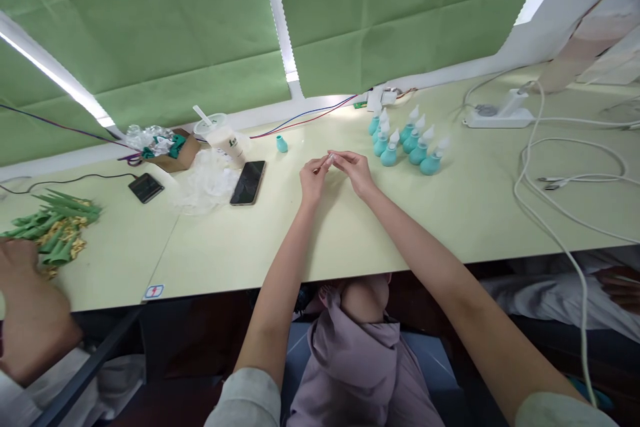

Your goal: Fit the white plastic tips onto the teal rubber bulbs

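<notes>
Left grip [314,175] and right grip [355,169] together

Gap between left hand [315,175] and phone [249,183]; teal bulbs [411,142] obstruct beyond right hand [355,169], white cables [584,307] farther right.

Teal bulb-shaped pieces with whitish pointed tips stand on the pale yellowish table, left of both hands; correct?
Wrong side: the head view shows those teal pieces right of the left hand and right hand, standing on the table.

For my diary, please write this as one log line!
left hand: meets right hand; anything held: too small to tell; bulbs: right of hands; untipped bulb: left
</notes>
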A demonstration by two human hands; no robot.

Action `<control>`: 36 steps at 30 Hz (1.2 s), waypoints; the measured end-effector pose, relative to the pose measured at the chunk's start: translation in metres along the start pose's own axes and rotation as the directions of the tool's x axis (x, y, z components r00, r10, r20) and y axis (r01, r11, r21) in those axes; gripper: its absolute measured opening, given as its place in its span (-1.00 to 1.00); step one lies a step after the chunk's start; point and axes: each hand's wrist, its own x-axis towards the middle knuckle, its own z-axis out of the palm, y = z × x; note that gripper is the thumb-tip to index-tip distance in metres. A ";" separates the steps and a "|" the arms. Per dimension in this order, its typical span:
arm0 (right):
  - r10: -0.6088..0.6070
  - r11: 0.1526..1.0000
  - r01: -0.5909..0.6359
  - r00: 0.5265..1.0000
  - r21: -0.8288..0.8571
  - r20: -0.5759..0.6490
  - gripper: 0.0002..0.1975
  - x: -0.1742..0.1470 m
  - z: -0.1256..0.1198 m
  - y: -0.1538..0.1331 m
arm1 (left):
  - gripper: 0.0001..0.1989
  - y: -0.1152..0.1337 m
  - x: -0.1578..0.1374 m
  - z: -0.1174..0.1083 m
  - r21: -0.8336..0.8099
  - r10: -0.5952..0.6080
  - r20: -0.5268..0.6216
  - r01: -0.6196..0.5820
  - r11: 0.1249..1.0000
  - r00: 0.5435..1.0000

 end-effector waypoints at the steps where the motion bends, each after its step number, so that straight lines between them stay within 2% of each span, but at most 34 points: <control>1: 0.008 1.000 -0.008 1.000 0.006 0.007 -0.61 0.000 0.000 -0.001 | -0.71 0.000 0.000 0.000 0.009 0.010 -0.009 -0.010 1.000 1.000; 8: 0.009 1.000 -0.009 1.000 -0.007 0.002 -0.62 0.002 -0.002 -0.003 | -0.69 0.000 -0.002 0.000 0.104 0.076 0.025 -0.079 0.992 0.997; 15: -0.007 0.999 0.010 0.997 -0.053 0.072 -0.57 0.003 -0.004 -0.003 | -0.73 0.002 -0.002 -0.004 0.206 0.144 -0.001 -0.141 0.968 0.990; 18: -0.031 0.997 0.035 0.998 -0.066 0.061 -0.58 0.004 -0.005 -0.004 | -0.73 0.002 -0.001 -0.004 0.265 0.194 0.017 -0.192 0.945 0.981; 22: -0.036 0.998 0.037 0.999 -0.049 0.017 -0.59 0.004 -0.006 -0.005 | -0.71 0.001 0.000 -0.003 0.306 0.255 0.104 -0.275 0.911 0.961; 27: -0.048 0.996 0.049 0.999 -0.079 0.014 -0.60 0.001 -0.004 -0.008 | -0.69 0.000 -0.003 -0.001 0.394 0.349 0.073 -0.348 0.851 0.934; 31: -0.068 0.992 0.067 0.998 -0.105 -0.010 -0.62 -0.001 -0.004 -0.008 | -0.68 -0.002 -0.006 -0.001 0.425 0.399 0.098 -0.401 0.812 0.912; 36: -0.042 0.998 0.044 0.999 -0.036 0.032 -0.64 0.001 -0.006 -0.007 | -0.70 -0.007 -0.004 0.000 0.465 0.416 0.113 -0.419 0.780 0.902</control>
